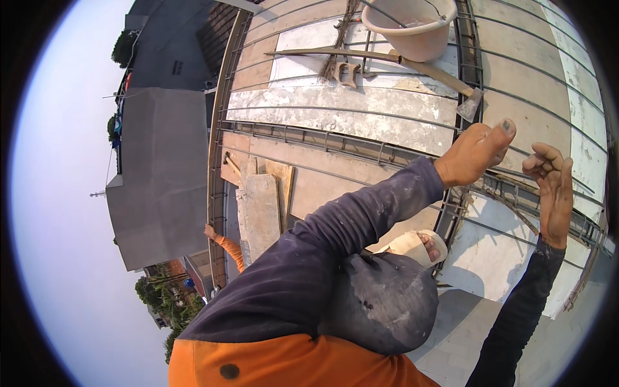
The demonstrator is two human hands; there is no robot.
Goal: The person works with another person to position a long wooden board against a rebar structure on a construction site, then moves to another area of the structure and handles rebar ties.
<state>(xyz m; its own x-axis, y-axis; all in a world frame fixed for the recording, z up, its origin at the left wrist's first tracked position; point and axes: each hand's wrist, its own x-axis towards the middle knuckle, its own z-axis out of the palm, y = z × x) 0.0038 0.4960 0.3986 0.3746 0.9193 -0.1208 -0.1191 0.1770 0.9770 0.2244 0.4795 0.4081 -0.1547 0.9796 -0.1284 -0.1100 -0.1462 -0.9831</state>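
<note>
My left hand [474,155] is above the rebar grid, its fingers curled under the thumb; whatever they hold, if anything, is hidden. My right hand [551,187] is raised to its right with fingers apart and loosely bent, holding nothing visible. Just beyond my left hand lies a hoe [469,103] with a long handle. A rebar beam cage [516,190] runs below both hands, between pale boards [490,245]. My sandalled foot [425,248] rests on the boards beside my bent knee [387,303].
At the back stand a white bucket [409,35] and, near it, a twig broom [338,45] and a handsaw [348,74]. Loose planks [258,206] lie left. Another person's orange-sleeved arm [229,248] reaches the roof's left edge [216,161], beyond which are neighbouring roofs [158,174] and trees.
</note>
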